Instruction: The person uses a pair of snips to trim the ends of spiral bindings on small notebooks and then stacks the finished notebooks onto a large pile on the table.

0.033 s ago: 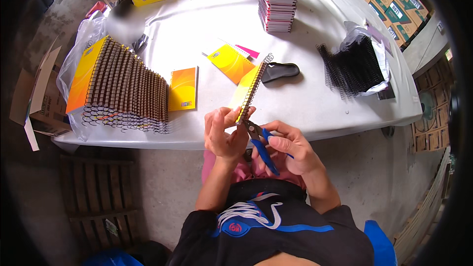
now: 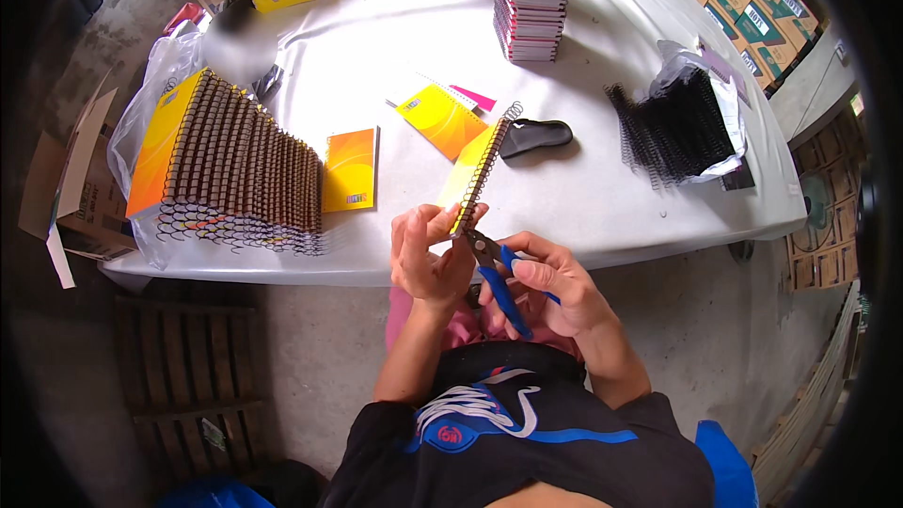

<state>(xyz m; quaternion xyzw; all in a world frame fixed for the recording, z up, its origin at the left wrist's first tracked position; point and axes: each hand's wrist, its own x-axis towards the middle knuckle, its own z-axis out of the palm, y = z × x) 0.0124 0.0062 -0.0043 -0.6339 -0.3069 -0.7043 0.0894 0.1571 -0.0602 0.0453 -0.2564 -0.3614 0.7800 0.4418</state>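
Over the table's near edge, my left hand pinches the lower end of a yellow notebook with a dark spiral coil along its edge. The notebook is tilted, and loose coil loops stick out past its far end. My right hand is closed around blue-handled pliers, whose metal jaws meet the near end of the coil. Whether the jaws grip the wire I cannot tell. Beyond the held notebook lies another yellow-orange notebook, and beside it a black flat object with a rounded end.
A leaning row of coil-bound notebooks fills the table's left, with one orange-yellow notebook beside it. Black spiral coils lie in a bundle at the right. A tall notebook stack stands at the back. An opened carton sits far left.
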